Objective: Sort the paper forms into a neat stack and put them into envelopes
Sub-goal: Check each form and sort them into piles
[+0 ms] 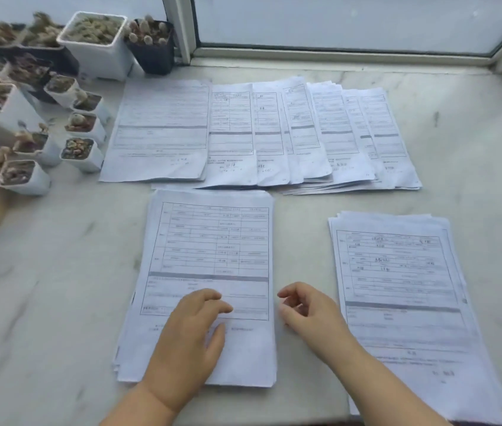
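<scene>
Resting palm-down on the middle stack of forms (209, 256), the left hand (188, 336) has fingers relaxed, gripping nothing. Right hand (308, 312) sits between that stack and the right stack (403, 290), fingers loosely curled, empty. Fanned forms (274, 133) lie behind on the marble sill (59, 302).

Two hands (188, 336), three form piles (213, 272).

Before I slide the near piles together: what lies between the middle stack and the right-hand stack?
In the head view, only the right hand, fingers loosely curled, over bare marble sill between middle stack and right-hand stack.
</scene>
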Motion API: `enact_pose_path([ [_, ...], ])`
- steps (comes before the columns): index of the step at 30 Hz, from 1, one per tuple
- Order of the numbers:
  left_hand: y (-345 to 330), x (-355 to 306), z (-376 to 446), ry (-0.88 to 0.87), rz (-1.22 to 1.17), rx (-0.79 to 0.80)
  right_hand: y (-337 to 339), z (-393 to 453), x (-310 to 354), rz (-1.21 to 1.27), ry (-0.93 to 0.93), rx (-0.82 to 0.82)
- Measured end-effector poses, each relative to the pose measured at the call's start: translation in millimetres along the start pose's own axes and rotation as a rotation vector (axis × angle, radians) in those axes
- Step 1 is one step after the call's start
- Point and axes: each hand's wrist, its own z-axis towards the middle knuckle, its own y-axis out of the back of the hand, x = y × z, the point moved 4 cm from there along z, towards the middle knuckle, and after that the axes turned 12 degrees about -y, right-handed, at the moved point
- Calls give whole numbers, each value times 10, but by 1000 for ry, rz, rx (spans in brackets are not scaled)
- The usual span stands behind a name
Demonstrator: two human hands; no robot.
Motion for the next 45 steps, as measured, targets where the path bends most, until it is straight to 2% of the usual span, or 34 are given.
enact_pose_path([
  [4,-113,63,-251,-98,10,117,-181,-170,-64,-267,260,-238],
  [6,-168,132,-320,-110,44,164,-261,-190,-86,-422,312,-202],
  [8,-181,182,-352,-108,37,179,-299,-176,-125,-522,277,-106],
  [11,-189,192,-390,-125,80,198,-301,-151,-187,-614,274,-65],
  [16,-239,135,-505,-72,213,205,-348,-138,-224,-620,287,-64],
  [23,-206,145,-531,-77,55,115,-464,-89,-233,-499,311,-246],
  [26,-122,185,-520,-47,-39,16,-518,-106,-196,-472,316,-331],
  [28,-53,246,-532,34,-105,-52,-465,-118,-185,-346,319,-308],
  [30,-9,299,-531,75,-187,-52,-359,-129,-204,-247,320,-224],
  [33,73,272,-521,71,-260,-96,-299,-148,-237,-407,346,-100],
  [35,105,215,-477,82,-231,-130,-331,-144,-261,-503,348,-82],
  [41,-1,213,-493,39,-189,-97,-422,-114,-231,-464,326,-234],
  [45,7,213,-502,37,-166,-72,-437,-106,-173,-354,296,-363],
])
